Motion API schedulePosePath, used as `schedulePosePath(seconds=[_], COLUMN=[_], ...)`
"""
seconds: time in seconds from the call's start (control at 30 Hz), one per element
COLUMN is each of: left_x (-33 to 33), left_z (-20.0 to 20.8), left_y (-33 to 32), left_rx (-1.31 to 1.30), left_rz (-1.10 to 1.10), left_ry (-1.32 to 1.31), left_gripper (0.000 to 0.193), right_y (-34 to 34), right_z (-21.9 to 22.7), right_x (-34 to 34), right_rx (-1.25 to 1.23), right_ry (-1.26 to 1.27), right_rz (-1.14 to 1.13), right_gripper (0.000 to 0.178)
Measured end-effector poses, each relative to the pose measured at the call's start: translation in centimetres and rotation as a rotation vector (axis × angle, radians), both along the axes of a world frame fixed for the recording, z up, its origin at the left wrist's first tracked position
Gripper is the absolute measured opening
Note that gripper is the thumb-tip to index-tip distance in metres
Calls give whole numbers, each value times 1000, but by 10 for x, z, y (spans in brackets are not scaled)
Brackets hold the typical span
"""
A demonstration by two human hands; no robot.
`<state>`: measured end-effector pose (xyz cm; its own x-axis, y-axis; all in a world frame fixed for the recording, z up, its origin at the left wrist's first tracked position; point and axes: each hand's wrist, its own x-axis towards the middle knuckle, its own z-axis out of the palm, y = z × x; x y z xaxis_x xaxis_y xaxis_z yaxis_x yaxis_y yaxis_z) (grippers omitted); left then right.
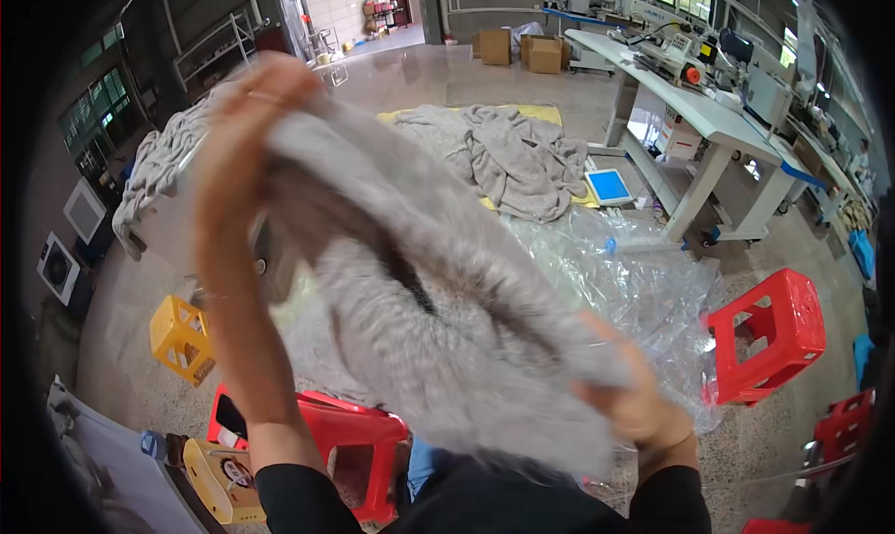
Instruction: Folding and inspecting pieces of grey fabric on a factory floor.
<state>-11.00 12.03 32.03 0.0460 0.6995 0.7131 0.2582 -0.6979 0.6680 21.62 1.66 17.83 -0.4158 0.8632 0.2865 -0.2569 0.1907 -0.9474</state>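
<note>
A grey, fluffy piece of cloth (447,348) is stretched slantwise between my two hands, blurred by motion. Its folds part along a dark gap in the middle; I cannot tell what kind of article it is. Raised at the upper left, my left hand (266,91) grips one end. Lower down on the right, my right hand (634,403) is closed on the opposite edge. Beyond the cloth, a heap of similar grey fabric (522,157) lies on a yellow sheet (536,115) on the floor.
Clear plastic sheeting (625,292) spreads over the floor, beside a red stool (774,334). Another red stool (350,431) and a yellow stool (182,338) stand at left. More grey fabric (168,166) drapes at far left. A white sewing-machine table (671,91) stands at right.
</note>
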Motion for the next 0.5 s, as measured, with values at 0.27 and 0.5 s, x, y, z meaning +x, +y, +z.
schedulePosePath(seconds=[0.27,0.5], left_x=[74,100], left_z=[-352,-401], left_y=[-36,-113], left_rx=[-391,-638], left_rz=[451,723], left_ry=[414,-28], left_gripper=[39,47], right_y=[-20,4], right_z=[-215,-198], right_x=[-17,2], right_rx=[-278,347], right_ry=[-713,-1128], right_rz=[-512,-684], right_gripper=[42,51])
